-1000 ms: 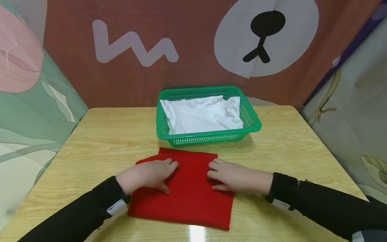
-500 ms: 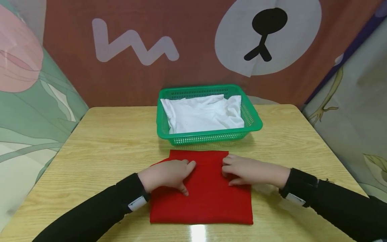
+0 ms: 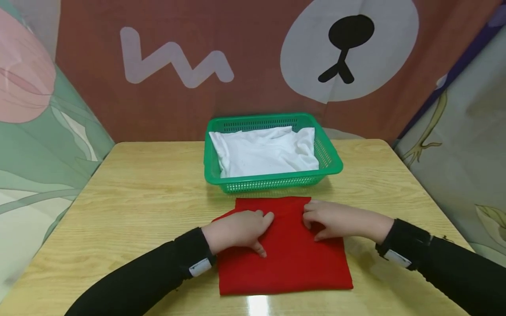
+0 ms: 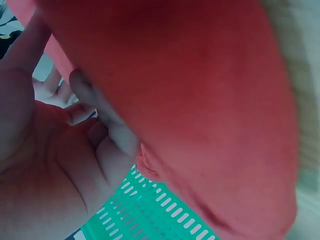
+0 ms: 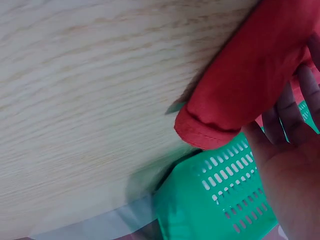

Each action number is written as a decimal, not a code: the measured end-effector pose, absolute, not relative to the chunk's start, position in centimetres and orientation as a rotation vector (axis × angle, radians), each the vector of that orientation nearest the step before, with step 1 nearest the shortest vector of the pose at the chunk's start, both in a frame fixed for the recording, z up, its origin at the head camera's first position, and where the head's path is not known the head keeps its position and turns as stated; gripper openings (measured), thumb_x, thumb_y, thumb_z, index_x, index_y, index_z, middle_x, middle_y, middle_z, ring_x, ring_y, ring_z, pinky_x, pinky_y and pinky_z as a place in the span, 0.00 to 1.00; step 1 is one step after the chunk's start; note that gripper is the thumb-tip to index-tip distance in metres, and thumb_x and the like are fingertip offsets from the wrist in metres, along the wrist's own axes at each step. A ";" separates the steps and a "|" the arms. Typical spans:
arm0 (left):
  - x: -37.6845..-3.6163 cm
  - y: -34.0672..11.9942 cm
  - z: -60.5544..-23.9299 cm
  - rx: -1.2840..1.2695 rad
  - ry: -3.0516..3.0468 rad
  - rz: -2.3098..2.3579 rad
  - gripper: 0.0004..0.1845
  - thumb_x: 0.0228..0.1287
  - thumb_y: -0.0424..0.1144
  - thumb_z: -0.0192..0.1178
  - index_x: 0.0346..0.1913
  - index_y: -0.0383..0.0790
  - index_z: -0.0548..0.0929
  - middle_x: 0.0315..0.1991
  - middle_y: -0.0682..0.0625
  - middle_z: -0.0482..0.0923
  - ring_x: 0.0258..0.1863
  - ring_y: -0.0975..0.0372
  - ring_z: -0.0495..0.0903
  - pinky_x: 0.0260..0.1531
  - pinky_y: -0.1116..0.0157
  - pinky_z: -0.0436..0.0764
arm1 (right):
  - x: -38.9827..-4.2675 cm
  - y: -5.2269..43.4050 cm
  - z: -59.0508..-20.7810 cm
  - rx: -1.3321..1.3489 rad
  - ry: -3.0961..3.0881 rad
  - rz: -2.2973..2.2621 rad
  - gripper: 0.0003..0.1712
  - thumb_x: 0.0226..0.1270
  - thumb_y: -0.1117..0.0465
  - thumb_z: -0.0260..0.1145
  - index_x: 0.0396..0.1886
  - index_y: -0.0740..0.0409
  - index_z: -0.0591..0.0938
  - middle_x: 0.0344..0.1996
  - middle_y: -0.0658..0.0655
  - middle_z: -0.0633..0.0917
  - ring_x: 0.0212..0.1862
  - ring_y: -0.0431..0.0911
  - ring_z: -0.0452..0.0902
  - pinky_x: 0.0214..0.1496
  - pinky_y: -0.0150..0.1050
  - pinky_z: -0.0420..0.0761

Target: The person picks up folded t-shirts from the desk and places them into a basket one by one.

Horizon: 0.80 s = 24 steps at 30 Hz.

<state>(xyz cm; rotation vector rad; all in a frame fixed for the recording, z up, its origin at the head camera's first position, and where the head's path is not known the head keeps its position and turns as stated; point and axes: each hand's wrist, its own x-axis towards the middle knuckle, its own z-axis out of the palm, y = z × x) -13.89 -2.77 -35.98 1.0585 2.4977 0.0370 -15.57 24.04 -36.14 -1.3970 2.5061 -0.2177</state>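
A folded red cloth (image 3: 292, 263) lies on the table in front of the basket, with a step in its outline at the far left. My left hand (image 3: 241, 230) rests on its left part, thumb and index finger spread apart. My right hand (image 3: 332, 219) touches the cloth near its far right edge, its fingers bent a little. In the left wrist view the red cloth (image 4: 210, 100) bulges beside the left palm and hides some fingertips. The right wrist view shows a rolled-looking end of the cloth (image 5: 240, 85) beside the right fingers (image 5: 287, 110).
A green perforated basket (image 3: 272, 181) stands behind the cloth at the back of the wooden table (image 3: 150, 184). White cloth (image 3: 265, 151) lies flat inside it. A brown printed curtain (image 3: 253, 52) hangs behind the table, with patterned fabric at both sides.
Both hands and the red cloth have slid to the right along the table. The cloth's front edge has turned slightly. The basket has stayed in place.
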 end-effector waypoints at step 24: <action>-15.3 -6.7 -37.4 1.302 2.701 0.154 0.36 0.58 0.63 0.66 0.64 0.48 0.75 0.64 0.45 0.67 0.60 0.55 0.66 0.58 0.59 0.73 | -15.3 24.1 -35.5 -1.321 2.547 -0.112 0.26 0.51 0.53 0.81 0.49 0.50 0.79 0.47 0.47 0.74 0.49 0.42 0.71 0.50 0.40 0.79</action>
